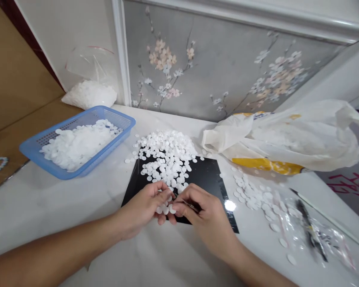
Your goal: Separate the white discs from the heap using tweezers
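Several small white discs (165, 210) lie in the curled fingers of my left hand (151, 205), low over the near edge of a black sheet (208, 179). My right hand (205, 217) meets it there, thumb and forefinger pinched against the outermost disc. Something thin and dark shows between the right fingers, too small and hidden to name. Just beyond both hands, a heap of the same white discs (170, 145) spreads across the sheet and onto the white table.
At left stands a blue plastic basket (100, 159) of white discs, with a filled clear bag (89, 93) behind it. A crumpled white plastic bag (287, 135) lies at right. Nearer are loose discs (251, 193), a black-handled tool (311, 229) and small clear bags (336, 247).
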A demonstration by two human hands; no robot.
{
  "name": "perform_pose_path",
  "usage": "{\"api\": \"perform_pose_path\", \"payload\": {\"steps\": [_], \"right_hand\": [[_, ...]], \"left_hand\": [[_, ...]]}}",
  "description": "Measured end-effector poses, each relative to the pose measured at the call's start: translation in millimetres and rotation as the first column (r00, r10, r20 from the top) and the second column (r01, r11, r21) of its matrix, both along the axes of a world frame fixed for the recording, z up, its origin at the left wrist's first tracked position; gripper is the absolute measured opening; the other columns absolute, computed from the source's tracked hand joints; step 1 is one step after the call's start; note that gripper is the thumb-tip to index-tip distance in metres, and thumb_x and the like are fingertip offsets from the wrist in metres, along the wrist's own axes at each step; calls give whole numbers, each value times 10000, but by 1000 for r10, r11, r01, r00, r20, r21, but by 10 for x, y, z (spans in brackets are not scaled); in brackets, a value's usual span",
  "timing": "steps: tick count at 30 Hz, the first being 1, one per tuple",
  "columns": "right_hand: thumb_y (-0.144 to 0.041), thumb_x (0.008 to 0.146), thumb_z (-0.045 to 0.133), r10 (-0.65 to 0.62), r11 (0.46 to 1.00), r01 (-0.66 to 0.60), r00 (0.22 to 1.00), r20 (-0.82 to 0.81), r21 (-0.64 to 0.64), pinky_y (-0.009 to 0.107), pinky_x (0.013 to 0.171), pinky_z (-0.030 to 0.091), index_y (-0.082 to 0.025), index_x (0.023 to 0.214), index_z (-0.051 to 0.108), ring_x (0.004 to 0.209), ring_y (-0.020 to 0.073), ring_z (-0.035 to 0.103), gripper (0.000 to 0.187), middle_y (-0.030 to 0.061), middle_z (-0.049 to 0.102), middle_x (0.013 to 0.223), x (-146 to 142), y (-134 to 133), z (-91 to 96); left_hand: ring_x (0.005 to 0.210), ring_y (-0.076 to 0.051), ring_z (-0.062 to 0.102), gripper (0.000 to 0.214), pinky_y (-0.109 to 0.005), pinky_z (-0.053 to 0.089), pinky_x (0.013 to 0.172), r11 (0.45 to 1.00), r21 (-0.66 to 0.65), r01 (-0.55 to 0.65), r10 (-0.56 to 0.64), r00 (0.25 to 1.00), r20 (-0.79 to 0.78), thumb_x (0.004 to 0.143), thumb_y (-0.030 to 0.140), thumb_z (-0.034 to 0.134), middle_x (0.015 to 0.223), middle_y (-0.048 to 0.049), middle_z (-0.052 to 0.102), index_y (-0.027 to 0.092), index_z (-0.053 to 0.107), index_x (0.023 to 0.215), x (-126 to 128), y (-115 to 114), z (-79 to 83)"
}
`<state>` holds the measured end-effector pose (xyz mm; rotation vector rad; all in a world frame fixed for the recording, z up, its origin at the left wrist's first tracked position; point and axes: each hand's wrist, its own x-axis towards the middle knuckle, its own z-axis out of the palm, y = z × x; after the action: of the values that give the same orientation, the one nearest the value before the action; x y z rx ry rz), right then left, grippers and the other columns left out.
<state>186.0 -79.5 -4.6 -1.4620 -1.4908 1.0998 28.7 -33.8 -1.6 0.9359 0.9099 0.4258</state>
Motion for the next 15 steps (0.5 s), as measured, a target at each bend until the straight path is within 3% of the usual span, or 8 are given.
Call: {"api": "perform_pose_path", "payload": {"steps": [6, 10, 13, 15], "right_hand": [[-262, 769, 644, 26, 995, -20, 998, 54, -95, 251, 534, 420, -212, 680, 525, 581, 142, 519, 157, 0, 597, 666, 36, 20, -29], [-311, 778, 626, -3, 995, 9, 998, 56, -103, 236, 488, 349, -199, 640, 512, 535, 116, 434, 211, -19, 542, 605, 52, 17, -22], [-369, 783, 620, -23, 990, 26, 1000, 21, -139, 233, 469, 300, -188, 636, 514, 513, 105, 380, 255, -40, 479, 549, 87, 28, -24], [-382, 801, 597, -14, 986, 12, 1000, -15, -167, 239, 491, 319, -181, 650, 525, 532, 113, 413, 262, -30, 502, 556, 107, 37, -30]], "left_hand": [[628, -136, 628, 335, -230, 401, 539, 998, 60, 2, -5, 999, 45, 844, 502, 551, 687, 9, 597, 181, 471, 793, -22, -6, -63], [653, -135, 626, 335, -231, 410, 559, 995, 97, 32, -37, 998, 56, 849, 500, 546, 694, 0, 614, 179, 479, 785, -31, -9, -89], [642, -126, 615, 292, -225, 407, 563, 992, 117, 56, -59, 998, 23, 813, 438, 625, 686, -12, 643, 174, 502, 810, -26, -5, -57], [639, -129, 619, 281, -227, 412, 565, 991, 118, 56, -57, 998, 9, 772, 381, 684, 688, -13, 652, 172, 502, 817, -19, 1, -28]]}}
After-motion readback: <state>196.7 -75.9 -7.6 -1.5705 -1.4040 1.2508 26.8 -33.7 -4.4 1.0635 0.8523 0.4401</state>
